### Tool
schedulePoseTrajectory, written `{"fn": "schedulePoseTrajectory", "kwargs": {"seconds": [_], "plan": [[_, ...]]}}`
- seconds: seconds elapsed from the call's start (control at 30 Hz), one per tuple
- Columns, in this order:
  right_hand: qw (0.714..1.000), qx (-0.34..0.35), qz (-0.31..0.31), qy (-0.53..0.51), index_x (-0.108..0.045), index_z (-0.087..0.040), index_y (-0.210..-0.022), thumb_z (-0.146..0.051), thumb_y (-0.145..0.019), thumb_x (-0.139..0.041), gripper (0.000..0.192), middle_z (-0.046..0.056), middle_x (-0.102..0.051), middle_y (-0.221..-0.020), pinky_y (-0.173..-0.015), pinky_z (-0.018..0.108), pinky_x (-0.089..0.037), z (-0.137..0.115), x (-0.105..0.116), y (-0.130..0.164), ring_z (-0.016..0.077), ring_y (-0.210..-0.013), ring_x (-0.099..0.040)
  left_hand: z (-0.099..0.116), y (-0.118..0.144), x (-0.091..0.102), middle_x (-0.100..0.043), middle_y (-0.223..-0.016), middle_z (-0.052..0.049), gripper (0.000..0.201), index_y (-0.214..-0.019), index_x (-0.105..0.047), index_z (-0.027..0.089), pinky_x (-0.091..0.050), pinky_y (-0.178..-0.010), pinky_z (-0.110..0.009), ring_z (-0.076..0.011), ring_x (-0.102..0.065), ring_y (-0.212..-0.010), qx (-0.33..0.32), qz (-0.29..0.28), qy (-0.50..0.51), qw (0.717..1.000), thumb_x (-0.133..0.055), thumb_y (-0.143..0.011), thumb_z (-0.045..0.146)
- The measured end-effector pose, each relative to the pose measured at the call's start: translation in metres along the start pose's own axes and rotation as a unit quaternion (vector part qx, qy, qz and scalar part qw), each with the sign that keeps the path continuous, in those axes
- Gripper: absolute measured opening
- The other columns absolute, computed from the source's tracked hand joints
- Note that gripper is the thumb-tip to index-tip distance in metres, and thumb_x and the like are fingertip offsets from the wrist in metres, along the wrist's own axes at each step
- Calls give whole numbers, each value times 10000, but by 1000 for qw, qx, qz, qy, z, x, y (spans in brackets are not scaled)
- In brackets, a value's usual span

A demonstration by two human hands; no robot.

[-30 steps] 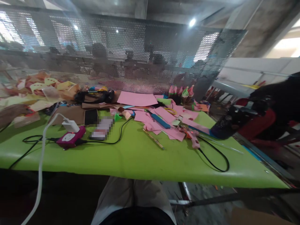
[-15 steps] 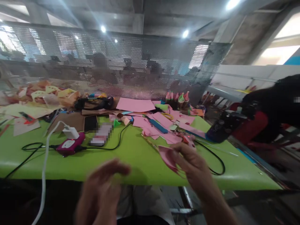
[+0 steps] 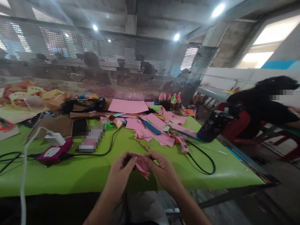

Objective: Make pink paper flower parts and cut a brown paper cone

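Observation:
Between both hands, just above the front of the green table (image 3: 93,175), is a small folded piece of pink paper or felt (image 3: 142,165); I cannot tell which material. My left hand (image 3: 124,167) pinches its left side between thumb and fingers. On its right side, my right hand (image 3: 159,164) is closed with thumb and fingertips. The piece's loose layers hang down toward me. Just behind the hands lies a pencil (image 3: 142,143). A pink glue gun (image 3: 183,145) with a black cord rests beyond my right hand.
Pink sheets (image 3: 127,106) and scraps are heaped behind, with a blue-handled cutter (image 3: 152,127) on them. A phone (image 3: 91,140) and a magenta power strip (image 3: 55,151) lie left. At right stands a dark bottle (image 3: 212,123); a person in black (image 3: 255,103) sits beyond.
My left hand has moved right and taken hold of the pink piece. My right hand has brought that piece left, toward the middle. The camera view has turned slightly right.

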State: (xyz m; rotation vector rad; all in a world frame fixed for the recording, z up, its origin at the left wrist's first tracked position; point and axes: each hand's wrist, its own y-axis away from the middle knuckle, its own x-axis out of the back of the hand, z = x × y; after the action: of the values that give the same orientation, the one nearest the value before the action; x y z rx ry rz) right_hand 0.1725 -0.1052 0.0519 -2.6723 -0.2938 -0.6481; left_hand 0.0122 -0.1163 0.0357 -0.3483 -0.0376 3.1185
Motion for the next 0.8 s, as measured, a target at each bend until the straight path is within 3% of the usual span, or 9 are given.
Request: {"fn": "schedulePoseTrajectory", "kwargs": {"seconds": [0.13,0.2,0.33,0.47,0.53,0.7,0.8], "plan": [[999,-1,6,45,-674,-196,-957,-389,-976,-399,338,39,-704,-889,-712,267,-452,9,20,-23,195,-838,-635,7,-9,14,-583,-641,22,228,-719,-635,165,-400,-580,-203,-112,-511,-615,-4,40,-22,999,-659,-743,390],[987,19,44,153,-684,-209,-961,-342,-938,-477,247,47,-712,-976,-778,291,-442,15,42,-39,220,-919,-631,11,-14,23,-570,-627,30,234,-721,-637,170,-388,-562,-193,-103,-494,-597,-8,57,-25,998,-674,-730,401],[936,-48,107,332,-685,-221,-923,-294,-875,-541,168,43,-721,-914,-681,269,-424,32,95,-57,211,-816,-643,14,-25,42,-574,-642,34,254,-787,-657,186,-389,-567,-191,-103,-489,-606,0,75,-25,997,-699,-714,426],[857,-177,138,463,-656,-224,-800,-373,-856,-548,192,38,-715,-806,-550,263,-346,53,132,-42,214,-708,-638,12,-36,55,-576,-654,33,280,-832,-663,192,-374,-565,-194,-105,-477,-613,26,61,-24,998,-703,-721,446],[845,-241,146,454,-633,-220,-831,-433,-835,-567,223,26,-714,-735,-518,259,-322,65,139,-32,216,-674,-641,12,-44,57,-560,-632,37,287,-814,-658,188,-363,-560,-197,-102,-460,-596,41,46,-20,998,-710,-713,452],[880,-328,137,316,-570,-174,-1014,-347,-714,-694,368,-33,-657,-546,-494,242,-349,99,143,-28,178,-516,-618,15,-65,54,-546,-612,39,279,-769,-645,179,-337,-545,-204,-93,-429,-560,67,-15,-29,997,-699,-723,449],[862,-363,185,301,-579,-173,-1005,-268,-704,-657,325,-56,-589,-469,-463,236,-347,105,145,-32,167,-463,-584,16,-77,51,-526,-585,41,276,-739,-636,175,-325,-527,-206,-92,-417,-540,75,-43,-35,996,-690,-723,445]]}}
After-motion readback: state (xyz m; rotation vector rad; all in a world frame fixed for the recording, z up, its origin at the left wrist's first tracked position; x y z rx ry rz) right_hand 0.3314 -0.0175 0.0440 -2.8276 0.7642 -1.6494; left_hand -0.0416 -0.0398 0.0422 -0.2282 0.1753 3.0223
